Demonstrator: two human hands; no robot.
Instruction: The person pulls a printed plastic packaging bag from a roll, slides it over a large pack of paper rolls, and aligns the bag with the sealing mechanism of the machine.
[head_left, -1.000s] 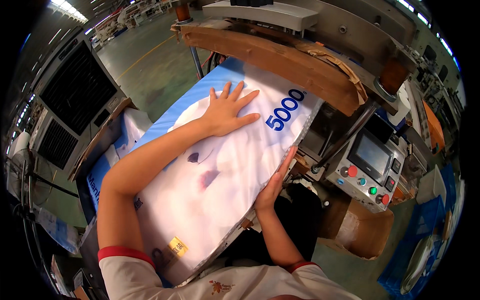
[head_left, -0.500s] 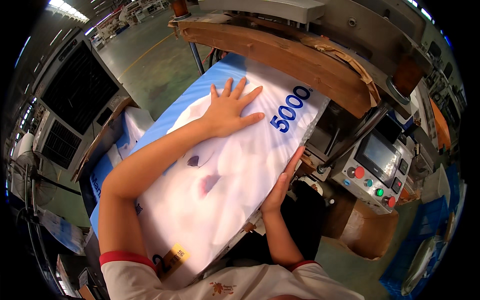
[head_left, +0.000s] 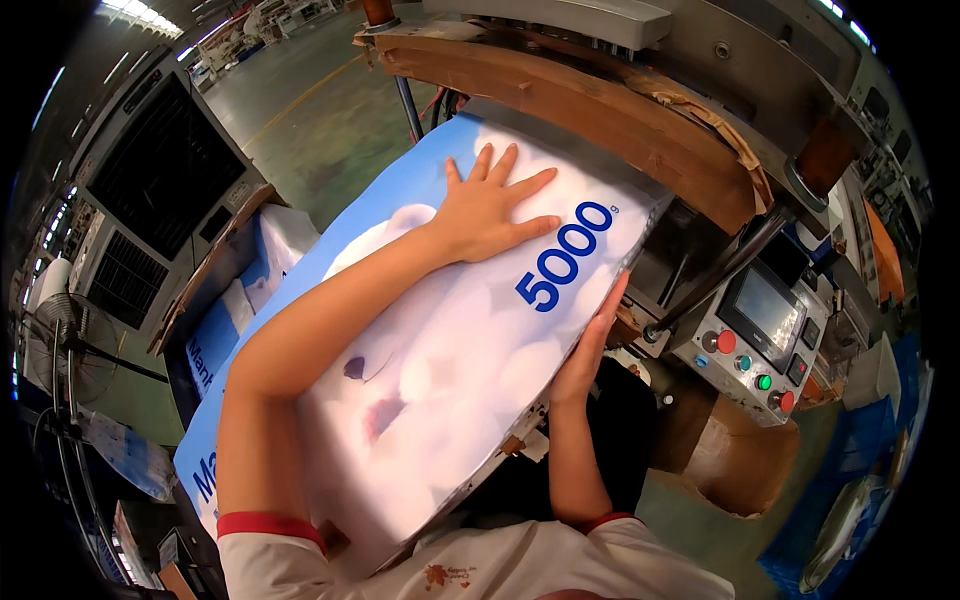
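Observation:
A large blue-and-white printed plastic sheet (head_left: 450,330), probably a flat bag, lies across the work surface in front of me, under the press. My left hand (head_left: 492,210) rests flat on its far part, fingers spread wide, and the forearm crosses the print. Along the sheet's right edge is my right hand (head_left: 590,345), its fingers stretched out and lined up with that edge. Its palm side faces the edge, and part of the hand is hidden there. The near end of the sheet reaches my shirt.
A press beam with brown covering (head_left: 570,105) spans the far side. Right of the sheet stands a control panel (head_left: 750,340) with buttons and a screen, above a cardboard box (head_left: 745,465). At left are a box of similar printed bags (head_left: 225,320) and a fan (head_left: 70,345).
The print on the top sheet sits nearer to me than before, and the wrinkles around my left hand have smoothed out. Both hands keep their poses, shifted slightly right in view.

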